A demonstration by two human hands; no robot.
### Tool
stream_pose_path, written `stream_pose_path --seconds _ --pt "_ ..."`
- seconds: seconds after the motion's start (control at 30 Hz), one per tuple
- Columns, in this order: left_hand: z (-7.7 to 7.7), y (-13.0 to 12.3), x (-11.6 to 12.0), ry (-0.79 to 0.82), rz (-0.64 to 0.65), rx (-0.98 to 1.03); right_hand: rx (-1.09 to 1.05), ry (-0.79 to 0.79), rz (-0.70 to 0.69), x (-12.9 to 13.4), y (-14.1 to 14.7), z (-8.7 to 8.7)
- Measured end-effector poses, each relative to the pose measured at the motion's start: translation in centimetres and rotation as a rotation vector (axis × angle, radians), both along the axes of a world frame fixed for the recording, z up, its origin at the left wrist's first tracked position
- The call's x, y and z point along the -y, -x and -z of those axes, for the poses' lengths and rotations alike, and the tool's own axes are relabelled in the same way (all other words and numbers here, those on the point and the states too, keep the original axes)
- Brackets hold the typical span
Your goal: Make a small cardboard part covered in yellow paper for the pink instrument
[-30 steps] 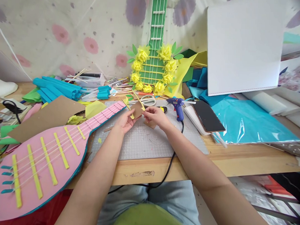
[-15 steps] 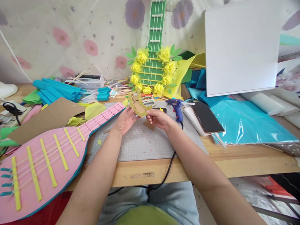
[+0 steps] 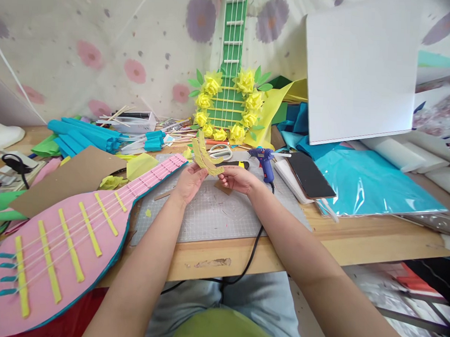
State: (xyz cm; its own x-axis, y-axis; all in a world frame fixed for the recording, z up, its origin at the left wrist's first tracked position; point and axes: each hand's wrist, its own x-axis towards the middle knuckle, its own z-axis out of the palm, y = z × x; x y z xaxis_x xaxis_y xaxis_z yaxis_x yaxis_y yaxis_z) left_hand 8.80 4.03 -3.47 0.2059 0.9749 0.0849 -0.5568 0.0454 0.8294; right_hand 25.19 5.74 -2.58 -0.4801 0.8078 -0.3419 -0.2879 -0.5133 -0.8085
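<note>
A curved, crescent-shaped piece of cardboard edged with yellow paper (image 3: 202, 155) is held up above the grey cutting mat (image 3: 207, 222). My left hand (image 3: 190, 183) grips its lower left part between thumb and fingers. At its lower right end, my right hand (image 3: 236, 179) pinches it with closed fingers. A blue glue gun (image 3: 263, 162) lies just right of my right hand. Behind the hands are white-handled scissors (image 3: 221, 152) and a black and yellow cutter (image 3: 243, 165), partly hidden. A small brown cardboard scrap (image 3: 223, 188) lies beneath my right hand.
A pink paper-covered lute shape (image 3: 73, 226) lies at left. A green guitar shape with yellow paper flowers (image 3: 228, 99) stands behind. To the right are a phone (image 3: 311, 175), blue wrapped paper (image 3: 377, 182) and a white board (image 3: 363, 75). The glue gun's black cable (image 3: 254, 254) crosses the table edge.
The curved cardboard piece has turned between my hands, so its face and left tip show differently. Both hands stay near the same place, and the view has shifted slightly.
</note>
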Motion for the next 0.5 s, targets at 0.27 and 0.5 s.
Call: stream_pose_path --seconds 0.27,0.5 --pt "0.22 0.10 -0.35 -0.083 -0.123 -0.094 0.101 -0.049 0.113 -0.25 -0.47 -0.25" --pt "0.43 -0.04 -0.51 -0.164 -0.232 -0.284 0.167 -0.080 0.189 -0.33 -0.51 -0.38"
